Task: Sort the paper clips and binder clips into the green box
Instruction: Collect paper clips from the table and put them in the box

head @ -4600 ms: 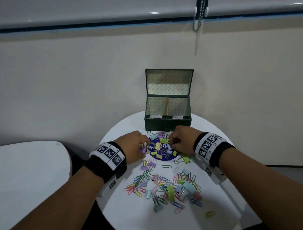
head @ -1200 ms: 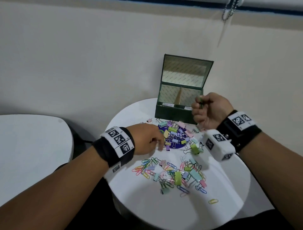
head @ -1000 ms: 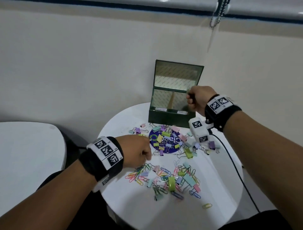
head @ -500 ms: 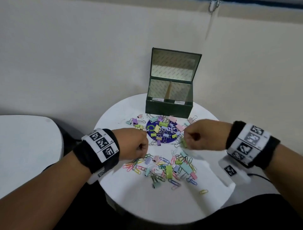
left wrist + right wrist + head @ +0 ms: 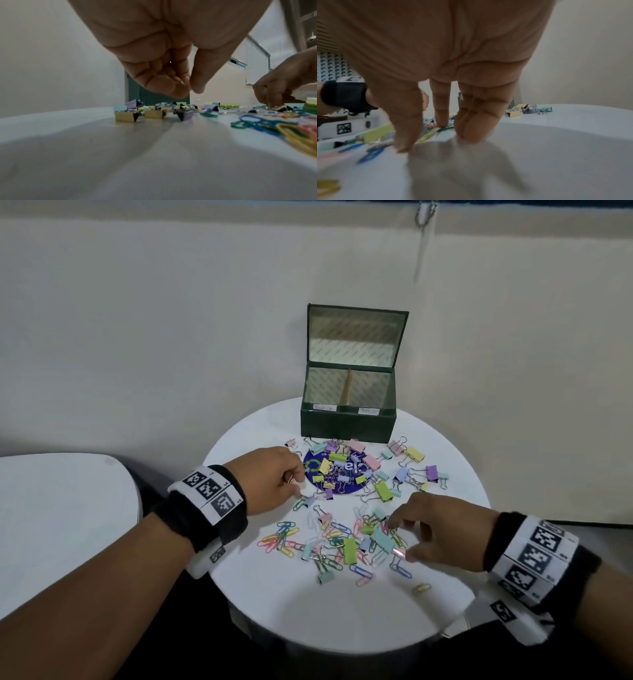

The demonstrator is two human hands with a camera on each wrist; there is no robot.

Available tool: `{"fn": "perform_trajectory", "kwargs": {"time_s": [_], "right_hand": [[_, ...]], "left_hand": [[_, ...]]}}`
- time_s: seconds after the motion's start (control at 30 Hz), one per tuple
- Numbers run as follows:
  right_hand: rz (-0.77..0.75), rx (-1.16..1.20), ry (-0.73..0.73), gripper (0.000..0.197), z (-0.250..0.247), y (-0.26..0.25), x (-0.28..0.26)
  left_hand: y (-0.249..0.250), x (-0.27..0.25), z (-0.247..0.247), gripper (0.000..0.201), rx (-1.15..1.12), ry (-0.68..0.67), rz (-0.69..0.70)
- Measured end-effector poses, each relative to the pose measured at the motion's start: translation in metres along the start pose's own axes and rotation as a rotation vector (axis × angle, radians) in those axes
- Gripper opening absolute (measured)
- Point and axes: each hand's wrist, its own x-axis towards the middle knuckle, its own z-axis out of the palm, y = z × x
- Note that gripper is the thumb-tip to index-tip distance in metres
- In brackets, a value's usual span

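At twelve o'clock on the round white table [image 5: 342, 611] I see the green box [image 5: 347, 424] standing with its lid up, a divider splitting it into two compartments, each with a small white label on the front rim. From the head view I cannot see down to the compartment floors.

Binder clips [image 5: 376, 474] lie mostly in front of the box, around and over a blue round sticker [image 5: 337, 474]. Paper clips [image 5: 284, 537] spread nearer me, toward six o'clock, mixed with a few more binder clips.

My left hand [image 5: 270, 479] sits at nine o'clock of the sticker. The head view shows a thin pinkish clip between its fingertips; the left wrist view shows only curled fingers [image 5: 164, 81] meeting the thumb, the clip itself not clear.

My right hand [image 5: 442, 529] hovers at four o'clock of the pile, fingers spread and pointing down. Its wrist view shows fingertips [image 5: 474, 129] touching the tabletop, holding nothing.
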Motion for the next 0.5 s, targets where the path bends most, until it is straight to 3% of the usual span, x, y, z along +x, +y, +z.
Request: {"fn": "perform_trajectory", "kwargs": {"time_s": [0.1,0.2,0.33,0.5], "right_hand": [[0.016,0.045,0.036,0.037,-0.001,0.001,0.007],[-0.008,0.055,0.045,0.037,-0.001,0.005,0.011],[-0.034,0.063,0.06,0.025,0.001,0.01,0.015],[-0.042,0.015,0.082,0.005,0.004,0.007,0.018]], "left_hand": [[-0.001,-0.008,-0.008,0.007,0.016,0.005,0.036],[-0.003,-0.021,-0.011,0.007,0.062,-0.137,0.026],[0.0,-0.029,-0.004,0.03,0.153,-0.25,0.005],[0.013,-0.026,0.004,0.021,0.284,-0.294,0.054]]}}
